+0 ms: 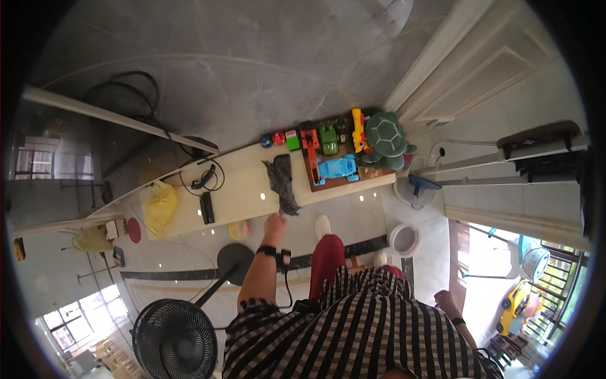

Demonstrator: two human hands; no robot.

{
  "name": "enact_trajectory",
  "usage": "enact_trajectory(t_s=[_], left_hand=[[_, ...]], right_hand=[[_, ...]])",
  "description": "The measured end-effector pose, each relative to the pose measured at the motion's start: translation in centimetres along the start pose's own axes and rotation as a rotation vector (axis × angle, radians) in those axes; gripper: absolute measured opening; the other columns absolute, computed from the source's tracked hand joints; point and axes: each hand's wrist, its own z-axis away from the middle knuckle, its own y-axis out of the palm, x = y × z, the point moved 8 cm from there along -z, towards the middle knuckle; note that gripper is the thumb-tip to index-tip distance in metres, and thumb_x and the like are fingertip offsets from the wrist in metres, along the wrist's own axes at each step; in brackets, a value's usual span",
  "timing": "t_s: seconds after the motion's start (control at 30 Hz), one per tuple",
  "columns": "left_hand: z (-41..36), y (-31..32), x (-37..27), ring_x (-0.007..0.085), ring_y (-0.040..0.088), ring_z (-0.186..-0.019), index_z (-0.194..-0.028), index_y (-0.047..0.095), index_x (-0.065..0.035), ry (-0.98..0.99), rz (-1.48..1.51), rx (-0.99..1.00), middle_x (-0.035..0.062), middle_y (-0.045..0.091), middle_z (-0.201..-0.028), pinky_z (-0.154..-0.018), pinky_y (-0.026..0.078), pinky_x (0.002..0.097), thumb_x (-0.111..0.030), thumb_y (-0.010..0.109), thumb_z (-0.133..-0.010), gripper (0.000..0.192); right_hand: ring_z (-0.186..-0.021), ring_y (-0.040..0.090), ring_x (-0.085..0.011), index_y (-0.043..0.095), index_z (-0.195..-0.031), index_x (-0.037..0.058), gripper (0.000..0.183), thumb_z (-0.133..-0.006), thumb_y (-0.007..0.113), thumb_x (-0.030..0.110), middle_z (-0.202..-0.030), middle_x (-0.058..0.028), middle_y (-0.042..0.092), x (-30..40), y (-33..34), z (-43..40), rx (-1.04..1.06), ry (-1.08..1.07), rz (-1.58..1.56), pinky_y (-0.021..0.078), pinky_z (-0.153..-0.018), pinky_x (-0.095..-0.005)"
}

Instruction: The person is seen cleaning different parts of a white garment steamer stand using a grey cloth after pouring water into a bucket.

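My left hand [275, 228] is at the front edge of a long cream bench [236, 175], its fingers at the lower end of a dark checked cloth [281, 182] that lies across the bench; whether they grip it is hard to tell. My right hand [445, 301] hangs low at my right side, its fingers curled, and nothing in it can be made out. On a brown board [326, 186] at the bench's right end are a blue toy car [337, 167], a green toy vehicle [328, 139], a red toy [310, 147], a yellow toy [358, 130] and a green turtle plush [386, 135].
On the bench lie a yellow plastic bag [161, 206], a black box-like object [207, 207] and a black cable [218, 173]. A black fan [175, 338] stands at the lower left. White bucket [404, 240] and lidded bin [416, 192] stand on the floor at the right.
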Motion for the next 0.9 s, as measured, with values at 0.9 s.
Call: enact_trajectory(t_s=[0.9], left_hand=[[11.7, 4.3, -13.8, 0.0127, 0.053, -0.061, -0.080, 0.063, -0.0015, -0.129, 0.772, 0.537, 0.0046, 0.060, -0.068, -0.055, 0.043, 0.0304, -0.029, 0.076, -0.077, 0.031]], right_hand=[[-0.077, 0.068, -0.0233, 0.066, -0.092, 0.0023, 0.027, -0.087, 0.060, 0.028, -0.078, -0.0127, 0.069, 18.0, 3.8, -3.6, 0.103, -0.380, 0.236, 0.0530, -0.068, -0.0341]])
